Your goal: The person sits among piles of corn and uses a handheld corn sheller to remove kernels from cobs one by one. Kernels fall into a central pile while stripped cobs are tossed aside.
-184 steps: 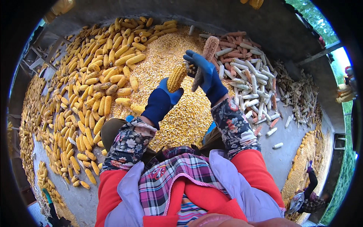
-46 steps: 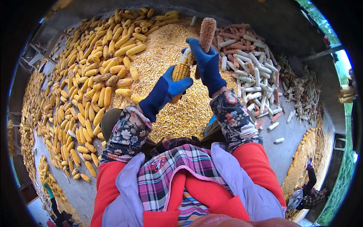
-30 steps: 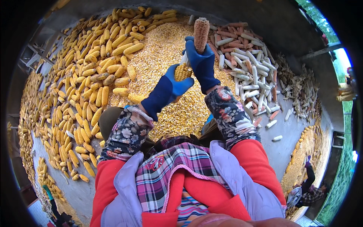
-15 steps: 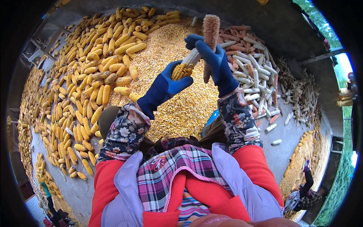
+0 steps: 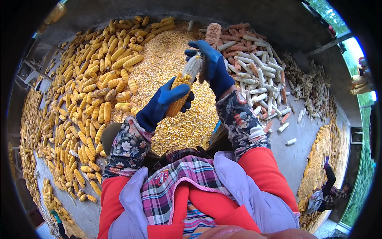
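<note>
Both my hands wear blue gloves and are raised over a heap of loose kernels point(image 5: 163, 51). My left hand point(image 5: 162, 102) is wrapped round a partly stripped ear of corn point(image 5: 178, 102), tilted with its upper end toward the right. Yellow kernels cover its lower part; the upper end is bare and whitish. My right hand point(image 5: 213, 63) grips a bare reddish-brown corncob point(image 5: 213, 35), which stands up past the fingers. Its fingers are at the bare end of the ear; whether the cob touches the ear is hidden by the glove.
A large pile of yellow ears point(image 5: 91, 91) spreads on the left. Stripped white and reddish cobs point(image 5: 258, 67) lie to the right, with dry husks point(image 5: 308, 81) beyond them. Another person point(image 5: 332, 191) is at the lower right beside more kernels point(image 5: 316, 171).
My left hand has shifted its grip and turned the ear more upright, showing more of its yellow lower part. My right hand with the corncob has moved left. The whole view has shifted slightly.
</note>
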`<state>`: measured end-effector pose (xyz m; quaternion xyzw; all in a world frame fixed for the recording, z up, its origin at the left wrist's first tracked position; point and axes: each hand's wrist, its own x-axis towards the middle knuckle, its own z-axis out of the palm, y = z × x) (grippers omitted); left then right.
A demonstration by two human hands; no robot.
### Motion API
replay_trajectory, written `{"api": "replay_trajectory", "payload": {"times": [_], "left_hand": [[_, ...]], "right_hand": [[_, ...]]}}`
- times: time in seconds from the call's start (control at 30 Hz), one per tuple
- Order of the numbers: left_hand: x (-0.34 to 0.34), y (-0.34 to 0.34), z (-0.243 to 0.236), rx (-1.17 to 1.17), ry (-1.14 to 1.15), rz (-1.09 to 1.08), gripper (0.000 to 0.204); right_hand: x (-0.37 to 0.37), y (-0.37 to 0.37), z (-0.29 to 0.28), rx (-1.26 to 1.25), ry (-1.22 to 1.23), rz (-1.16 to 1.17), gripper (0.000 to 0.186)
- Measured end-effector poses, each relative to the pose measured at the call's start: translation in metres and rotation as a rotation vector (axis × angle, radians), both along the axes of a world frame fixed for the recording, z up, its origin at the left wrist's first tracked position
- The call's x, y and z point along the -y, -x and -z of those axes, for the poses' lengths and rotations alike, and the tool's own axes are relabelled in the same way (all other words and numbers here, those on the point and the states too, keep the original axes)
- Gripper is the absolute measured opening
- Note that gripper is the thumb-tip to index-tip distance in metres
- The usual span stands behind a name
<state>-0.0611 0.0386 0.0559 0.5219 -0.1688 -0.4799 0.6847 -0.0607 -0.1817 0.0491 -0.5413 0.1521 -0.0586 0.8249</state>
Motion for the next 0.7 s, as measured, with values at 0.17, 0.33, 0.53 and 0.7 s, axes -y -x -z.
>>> {"api": "replay_trajectory", "payload": {"times": [0.17, 0.33, 0.53, 0.7], "left_hand": [[0.001, -0.002, 0.002, 0.101, -0.062, -0.044, 0.053], [0.005, -0.007, 0.027, 0.267, -0.105, -0.163, 0.054], [0.016, 0.007, 0.037, 0.372, -0.154, -0.174, 0.06], [0.012, 0.001, 0.039, 0.524, -0.09, -0.168, 0.065]], "right_hand": [[0.023, 0.011, -0.003, 0.205, 0.265, 0.064, 0.052], [0.001, 0.019, -0.013, 0.366, 0.464, 0.059, 0.037], [-0.013, 0.012, 0.004, 0.041, 0.563, -0.006, 0.033], [-0.006, 0.004, -0.005, -0.03, 0.211, 0.064, 0.038]]}}
